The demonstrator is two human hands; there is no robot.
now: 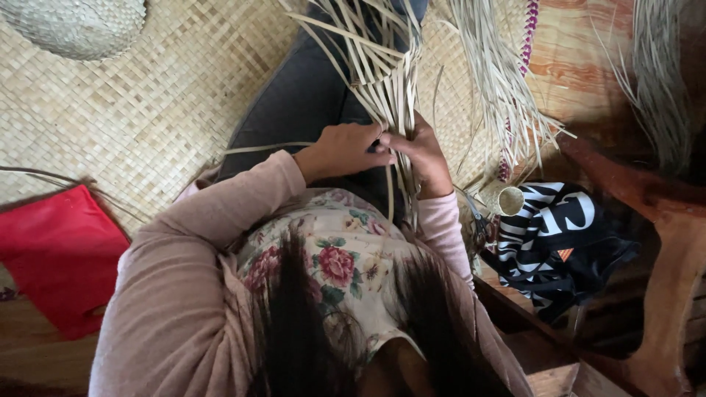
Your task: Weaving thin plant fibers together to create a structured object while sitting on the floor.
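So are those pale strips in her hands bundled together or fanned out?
Gathered at the hands, fanned above: the left hand and right hand pinch the straw strips, whose loose ends splay outward.

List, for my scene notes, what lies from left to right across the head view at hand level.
Red cloth → left hand → right hand, both on the pale weaving strips → small woven cup → black-and-white bag → wooden furniture.

Open woven mat lies left of the leg; loose straw strips crowd above, a black striped bag blocks the right.
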